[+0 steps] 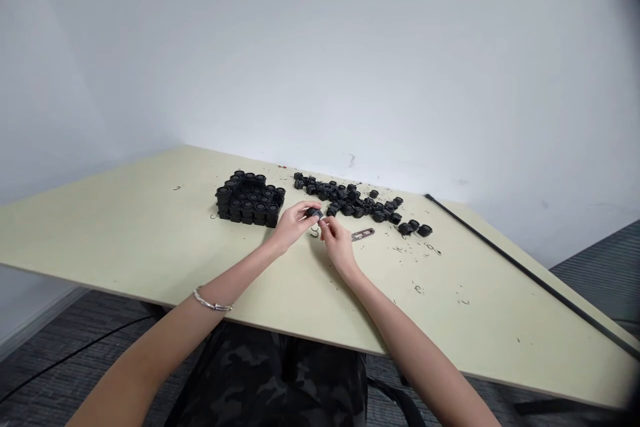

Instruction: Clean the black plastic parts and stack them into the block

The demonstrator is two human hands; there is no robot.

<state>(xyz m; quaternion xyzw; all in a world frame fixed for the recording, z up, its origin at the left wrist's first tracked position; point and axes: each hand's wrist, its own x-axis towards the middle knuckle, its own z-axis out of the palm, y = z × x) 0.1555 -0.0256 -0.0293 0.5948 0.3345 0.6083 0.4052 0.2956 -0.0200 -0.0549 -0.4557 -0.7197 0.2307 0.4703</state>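
A small black round-topped part (314,213) is held just above the table between the fingers and thumb of my left hand (293,223). My right hand (337,240) is closed in a pinch at the right edge of the same part; its fingertips partly hide what they grip there. Thread snips (363,235) lie on the table beside my right hand, their left end hidden behind it. To the left stands a stacked block of similar black parts (249,208), in neat rows with a lower area in the middle. Beyond my hands, many loose black parts (353,200) lie in a heap.
Thin black curled scraps (419,289) and small bits are strewn over the pale yellow tabletop (150,233). A long black rod (520,265) runs along the right side. A white wall (320,67) stands behind the table. A black cable (75,353) crosses the floor at left.
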